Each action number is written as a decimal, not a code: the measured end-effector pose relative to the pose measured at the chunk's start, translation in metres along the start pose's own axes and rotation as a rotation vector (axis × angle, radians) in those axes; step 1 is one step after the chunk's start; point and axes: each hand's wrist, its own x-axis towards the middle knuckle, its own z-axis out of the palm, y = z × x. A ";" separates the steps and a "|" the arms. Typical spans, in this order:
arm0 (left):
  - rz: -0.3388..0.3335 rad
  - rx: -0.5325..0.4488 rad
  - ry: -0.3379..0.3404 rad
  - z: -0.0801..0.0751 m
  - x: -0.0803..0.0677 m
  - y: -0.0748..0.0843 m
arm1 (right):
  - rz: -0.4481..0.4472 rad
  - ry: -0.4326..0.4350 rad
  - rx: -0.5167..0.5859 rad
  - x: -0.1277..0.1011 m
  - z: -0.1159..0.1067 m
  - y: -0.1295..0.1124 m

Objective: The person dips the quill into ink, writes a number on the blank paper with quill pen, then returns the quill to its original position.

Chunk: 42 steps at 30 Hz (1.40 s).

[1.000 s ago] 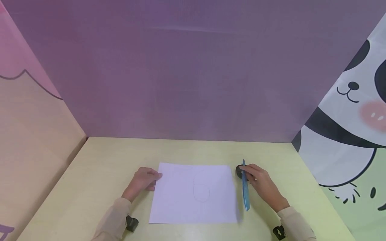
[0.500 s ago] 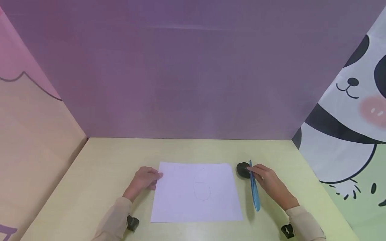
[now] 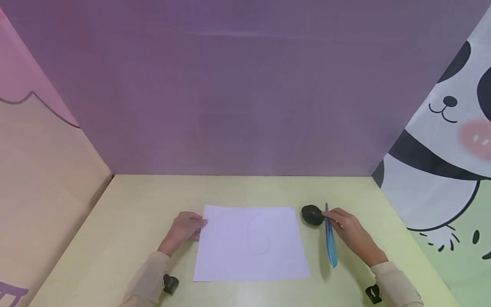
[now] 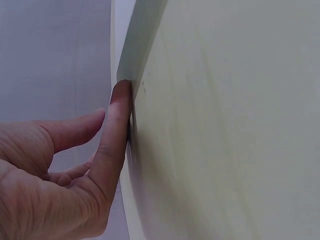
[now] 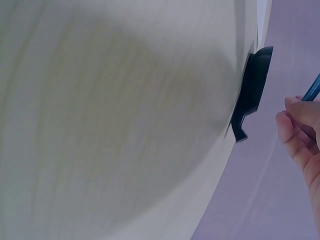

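Observation:
On the table (image 3: 126, 238) lies a white sheet of paper (image 3: 226, 256) with a faint outline like a 6. My left hand (image 3: 183, 226) rests at its left edge; in the left wrist view one straight finger (image 4: 110, 145) lies along that edge, another stands apart from it. My right hand (image 3: 350, 232) pinches the upper part of a thin blue flat object (image 3: 331, 247), seen nearly edge-on, its exact kind unclear. Only its dark blue end (image 5: 313, 89) enters the right wrist view. A rounded black object (image 3: 312, 215), with a bent tab in the right wrist view, sits left of the fingertips.
A purple panel (image 3: 245, 106) rises behind the table's far edge. Printed panels flank it, the right one (image 3: 426, 153) with a panda picture. Black wrist straps with fittings (image 3: 170, 283) show at both sleeves.
My right hand has moved right with the blue object, away from the black object, which is now more fully visible. The left hand stays at the paper's edge.

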 end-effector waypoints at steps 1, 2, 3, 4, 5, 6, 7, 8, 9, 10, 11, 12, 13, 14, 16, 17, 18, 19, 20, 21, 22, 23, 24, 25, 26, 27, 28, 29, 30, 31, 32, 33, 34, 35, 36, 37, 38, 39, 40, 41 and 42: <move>0.004 -0.001 0.003 0.000 0.000 0.000 | 0.005 -0.004 -0.001 -0.001 0.000 0.002; 0.006 -0.001 0.005 0.000 0.001 0.000 | 0.009 -0.007 0.000 -0.002 -0.001 0.004; 0.005 -0.002 0.005 0.000 0.000 0.000 | 0.012 -0.010 0.002 -0.004 -0.001 0.005; 0.003 -0.001 0.004 0.000 0.000 0.000 | 0.014 -0.012 0.000 -0.005 -0.001 0.005; 0.001 0.002 0.003 0.000 -0.001 0.000 | 0.015 -0.014 -0.001 -0.007 -0.002 0.006; -0.001 0.003 0.001 0.000 -0.002 0.000 | 0.014 -0.017 -0.002 -0.008 -0.002 0.006; -0.005 0.006 0.003 0.000 -0.002 0.000 | 0.013 -0.023 -0.004 -0.010 -0.002 0.007; -0.008 0.011 0.005 -0.001 -0.003 0.000 | 0.015 -0.031 -0.005 -0.011 -0.002 0.006; -0.007 0.011 0.008 -0.001 -0.004 0.000 | 0.017 -0.039 -0.010 -0.012 -0.002 0.006; -0.005 0.012 0.008 -0.002 -0.005 0.000 | 0.014 -0.045 -0.015 -0.014 -0.002 0.006; 0.000 0.011 0.008 -0.003 -0.005 0.000 | 0.013 -0.052 -0.018 -0.014 -0.002 0.006; 0.005 0.008 0.008 -0.003 -0.006 0.000 | 0.009 -0.056 -0.022 -0.015 -0.002 0.007; 0.007 0.004 0.011 -0.004 -0.006 0.000 | 0.005 -0.060 -0.022 -0.016 -0.001 0.007; 0.010 0.002 0.011 -0.005 -0.006 -0.001 | 0.000 -0.064 -0.018 -0.016 0.000 0.007; 0.011 -0.006 0.010 -0.006 -0.006 -0.001 | -0.019 -0.070 -0.019 -0.017 0.002 0.007; 0.013 -0.009 0.012 -0.006 -0.006 -0.002 | -0.026 -0.076 -0.024 -0.018 0.002 0.007; 0.015 -0.010 0.012 -0.007 -0.006 -0.002 | -0.032 -0.084 -0.029 -0.019 0.003 0.007; 0.016 -0.010 0.013 -0.007 -0.006 -0.002 | -0.036 -0.096 -0.034 -0.019 0.003 0.007; 0.021 -0.010 0.012 -0.007 -0.006 -0.002 | -0.035 -0.106 -0.039 -0.020 0.003 0.007; 0.024 -0.014 0.013 -0.007 -0.006 -0.002 | -0.035 -0.116 -0.051 -0.020 0.003 0.007; 0.029 -0.013 0.013 -0.007 -0.007 -0.002 | -0.031 -0.125 -0.061 -0.020 0.003 0.007; 0.031 -0.019 0.015 -0.007 -0.007 -0.002 | -0.025 -0.135 -0.070 -0.020 0.003 0.007; 0.029 -0.019 0.014 -0.007 -0.008 -0.001 | -0.017 -0.143 -0.075 -0.020 0.002 0.006; 0.022 -0.021 0.014 -0.006 -0.008 -0.002 | -0.012 -0.151 -0.078 -0.021 0.002 0.006; 0.015 -0.024 0.014 -0.005 -0.008 -0.002 | -0.006 -0.160 -0.081 -0.022 0.001 0.006; 0.008 -0.026 0.014 -0.005 -0.008 -0.002 | -0.003 -0.169 -0.089 -0.023 0.001 0.006; 0.003 -0.023 0.012 -0.004 -0.008 -0.002 | -0.001 -0.177 -0.090 -0.024 0.000 0.006; -0.001 -0.023 0.011 -0.003 -0.008 -0.002 | -0.001 -0.188 -0.085 -0.025 0.000 0.006; -0.004 -0.021 0.009 -0.003 -0.008 -0.002 | -0.002 -0.197 -0.080 -0.026 0.000 0.006; -0.005 -0.023 0.011 -0.002 -0.008 -0.002 | -0.004 -0.205 -0.079 -0.027 0.000 0.006; -0.001 -0.025 0.012 -0.002 -0.007 -0.002 | -0.005 -0.213 -0.080 -0.028 0.000 0.006; 0.002 -0.024 0.012 -0.002 -0.007 -0.003 | -0.008 -0.217 -0.079 -0.028 0.000 0.005; 0.003 -0.026 0.012 -0.002 -0.007 -0.003 | -0.010 -0.222 -0.078 -0.028 0.001 0.005; 0.005 -0.029 0.012 -0.002 -0.007 -0.003 | -0.011 -0.228 -0.078 -0.028 0.001 0.005; 0.006 -0.030 0.011 -0.002 -0.007 -0.003 | -0.016 -0.229 -0.079 -0.028 0.002 0.005; 0.006 -0.030 0.010 -0.002 -0.007 -0.003 | -0.022 -0.229 -0.083 -0.027 0.002 0.005; 0.006 -0.030 0.010 -0.002 -0.007 -0.003 | -0.027 -0.230 -0.081 -0.026 0.003 0.005; 0.007 -0.027 0.010 -0.003 -0.007 -0.003 | -0.036 -0.227 -0.081 -0.025 0.003 0.005; 0.009 -0.026 0.009 -0.003 -0.008 -0.003 | -0.049 -0.225 -0.087 -0.024 0.003 0.005; 0.012 -0.023 0.009 -0.003 -0.008 -0.003 | -0.060 -0.220 -0.091 -0.023 0.003 0.005; 0.016 -0.020 0.009 -0.004 -0.008 -0.003 | -0.070 -0.214 -0.095 -0.022 0.003 0.005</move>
